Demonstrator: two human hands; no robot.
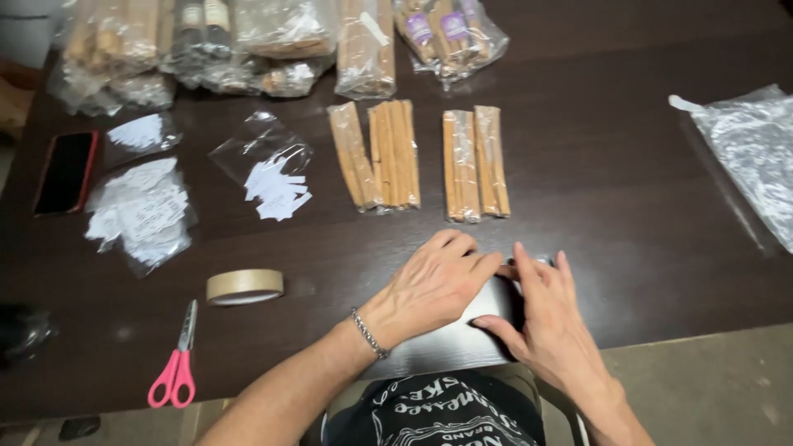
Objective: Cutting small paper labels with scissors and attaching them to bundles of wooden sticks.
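Hands flat: left hand (pixel 434 285) and right hand (pixel 549 318) pressing, seemingly, a clear sleeve (pixel 487 301), fingers extended.

Thin clear plastic sleeve (pixel 496 310) with a glossy sheen, lying flat on the dark wooden table (pixel 628 206) at its near edge, mostly covered by both hands, just below the row of wrapped brown stick bundles, right of the tape roll
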